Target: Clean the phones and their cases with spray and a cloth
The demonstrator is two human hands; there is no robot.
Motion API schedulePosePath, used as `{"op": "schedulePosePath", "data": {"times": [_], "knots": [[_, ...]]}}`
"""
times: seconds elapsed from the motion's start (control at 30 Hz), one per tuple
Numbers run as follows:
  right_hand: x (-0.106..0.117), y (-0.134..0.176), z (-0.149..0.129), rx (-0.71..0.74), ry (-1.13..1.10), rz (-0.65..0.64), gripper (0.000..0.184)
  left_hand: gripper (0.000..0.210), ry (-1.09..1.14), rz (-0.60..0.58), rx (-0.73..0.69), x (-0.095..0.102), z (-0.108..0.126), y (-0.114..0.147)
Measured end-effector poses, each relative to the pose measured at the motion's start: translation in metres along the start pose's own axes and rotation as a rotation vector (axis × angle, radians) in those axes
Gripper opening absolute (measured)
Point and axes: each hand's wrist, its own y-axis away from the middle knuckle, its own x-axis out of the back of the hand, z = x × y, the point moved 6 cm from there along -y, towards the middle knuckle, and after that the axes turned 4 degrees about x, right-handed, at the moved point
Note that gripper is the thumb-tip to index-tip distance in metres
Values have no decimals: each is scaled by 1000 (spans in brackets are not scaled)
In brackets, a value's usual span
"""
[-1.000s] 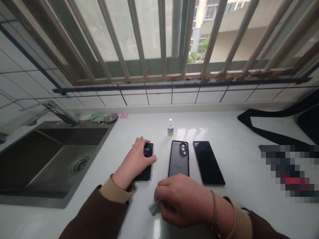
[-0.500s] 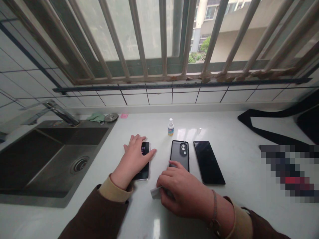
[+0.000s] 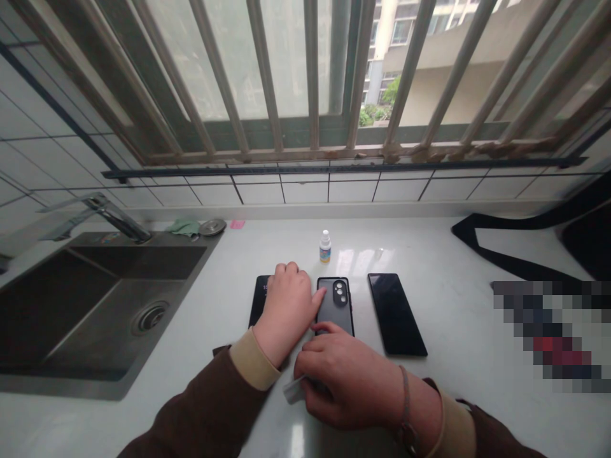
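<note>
A phone with a lit screen [image 3: 258,296] lies on the counter, partly covered by my left hand [image 3: 290,302]. The fingers of that hand point away from me, and its thumb stands apart over the left edge of a phone in a dark case [image 3: 331,313], which lies camera side up. My right hand [image 3: 338,375] is closed on a thin pale grey piece [image 3: 293,389] that pokes out on its left; its kind I cannot make out. This hand covers the cased phone's near end. A black phone [image 3: 397,313] lies to the right.
Behind the phones stands a small white bottle [image 3: 325,248]. The sink [image 3: 119,312] and its faucet [image 3: 119,219] are at left, with a green cloth [image 3: 185,227] and a metal drain lid [image 3: 212,227] behind. A black strap [image 3: 496,254] lies at right. Window bars rise behind the counter.
My left hand has shifted right, off the lit phone's middle to the cased phone's edge, uncovering the lit phone's left side. My right hand keeps its grip on the grey piece.
</note>
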Motion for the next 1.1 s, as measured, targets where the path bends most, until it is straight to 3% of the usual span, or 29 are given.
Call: {"op": "schedulePosePath", "data": {"times": [0.2, 0.37, 0.5, 0.63, 0.7, 0.83, 0.9, 1.0, 1.1], "knots": [[-3, 2, -2, 100, -56, 26, 5, 23, 84, -22, -11, -3, 13, -2], [1, 4, -6, 202, -140, 129, 10, 29, 167, -11, 70, -2, 8, -4], [21, 7, -8, 181, -134, 363, 14, 26, 635, 12, 270, 9, -14, -1], [37, 12, -7, 138, -217, 556, 11, 27, 1002, 7, 339, 10, -25, 8], [41, 13, -5, 117, -275, 606, 8, 34, 1226, -80, 339, 3, -20, 15], [43, 14, -2, 114, -356, 624, 7, 37, 1539, -389, 249, -8, 9, 29], [45, 15, -2, 123, -373, 626, 7, 35, 1663, -474, 268, -9, 18, 35], [47, 16, -4, 153, -399, 632, 5, 32, 1896, -500, 327, -8, 27, 41], [47, 19, -6, 159, -435, 688, 5, 46, 2136, -724, 377, -14, 41, 51]]}}
